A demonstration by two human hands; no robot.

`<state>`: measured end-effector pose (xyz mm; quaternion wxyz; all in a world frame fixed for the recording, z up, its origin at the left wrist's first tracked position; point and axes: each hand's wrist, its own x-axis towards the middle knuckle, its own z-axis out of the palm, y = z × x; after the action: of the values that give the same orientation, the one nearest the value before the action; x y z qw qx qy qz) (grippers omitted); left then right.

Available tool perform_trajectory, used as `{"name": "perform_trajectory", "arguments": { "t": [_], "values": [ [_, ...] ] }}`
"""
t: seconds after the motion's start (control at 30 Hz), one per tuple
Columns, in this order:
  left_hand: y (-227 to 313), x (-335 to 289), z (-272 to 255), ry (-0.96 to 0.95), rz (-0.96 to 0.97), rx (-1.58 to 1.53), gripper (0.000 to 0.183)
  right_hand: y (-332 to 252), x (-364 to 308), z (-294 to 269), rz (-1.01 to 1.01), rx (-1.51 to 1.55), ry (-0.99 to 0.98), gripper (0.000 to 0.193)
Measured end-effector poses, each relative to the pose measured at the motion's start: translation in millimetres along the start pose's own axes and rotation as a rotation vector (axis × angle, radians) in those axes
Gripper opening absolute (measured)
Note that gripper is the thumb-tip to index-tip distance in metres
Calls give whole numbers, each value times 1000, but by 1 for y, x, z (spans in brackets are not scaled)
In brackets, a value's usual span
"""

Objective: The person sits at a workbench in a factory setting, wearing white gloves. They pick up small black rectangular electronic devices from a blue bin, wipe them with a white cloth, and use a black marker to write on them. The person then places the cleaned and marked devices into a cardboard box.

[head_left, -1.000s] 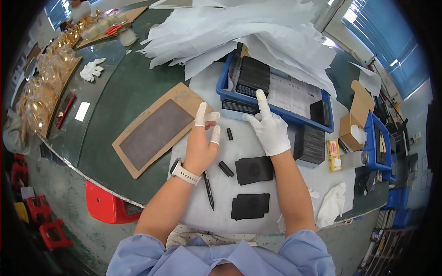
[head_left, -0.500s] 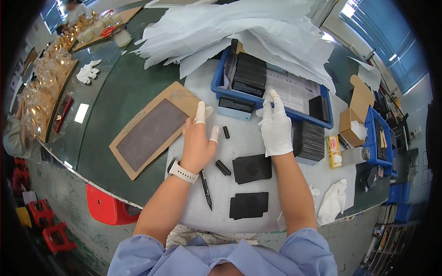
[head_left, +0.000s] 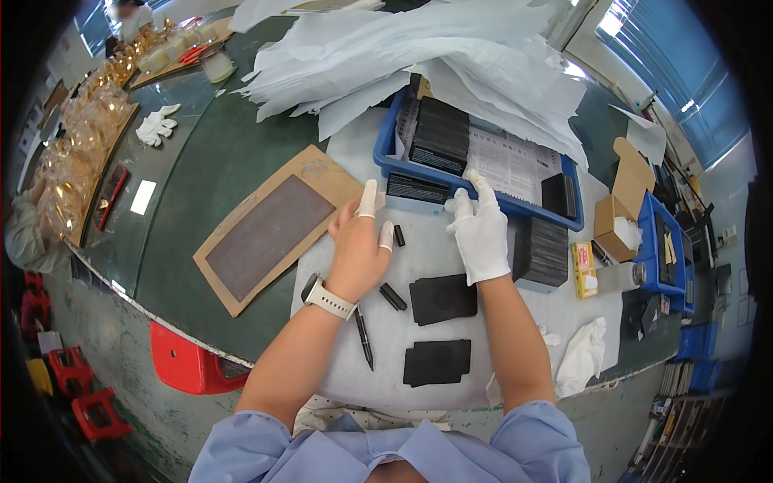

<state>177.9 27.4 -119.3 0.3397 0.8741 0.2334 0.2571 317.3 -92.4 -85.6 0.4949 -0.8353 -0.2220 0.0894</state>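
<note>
My left hand (head_left: 360, 251), with white finger cots on the index finger and thumb, hovers right of a cardboard-backed grey board (head_left: 270, 237). Its index finger points forward, thumb apart, and nothing shows in its grasp. My right hand (head_left: 481, 241), in a white glove, has its fingers spread at the front rim of a blue tray (head_left: 527, 209). Its thumb is close to a light-blue box of black cards (head_left: 417, 190); whether they touch I cannot tell. Two black card stacks (head_left: 444, 300) (head_left: 437, 362) lie nearer me. A black pen (head_left: 364, 341) lies below my left wrist.
More black cards stand in the tray and in a box (head_left: 539, 251) to its right. Crumpled white paper (head_left: 427, 56) overhangs the tray's back. A clear bottle (head_left: 620, 275), an open carton (head_left: 622, 213) and a white glove (head_left: 581, 358) lie right. A red stool (head_left: 187, 358) stands left.
My left hand has moved right, away from the board. My right hand has drawn back slightly toward me. Less of the light-blue side of the card box shows.
</note>
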Motion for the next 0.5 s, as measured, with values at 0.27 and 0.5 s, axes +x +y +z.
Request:
{"name": "perform_trajectory", "arguments": {
  "t": [0.27,0.5],
  "values": [
    [3,-5,-6,74,3,-293,79,-16,-6,-1,-6,365,-50,47],
    [11,-15,-11,44,158,-284,95,-17,-7,-9,-97,567,-115,37]
  ]
}}
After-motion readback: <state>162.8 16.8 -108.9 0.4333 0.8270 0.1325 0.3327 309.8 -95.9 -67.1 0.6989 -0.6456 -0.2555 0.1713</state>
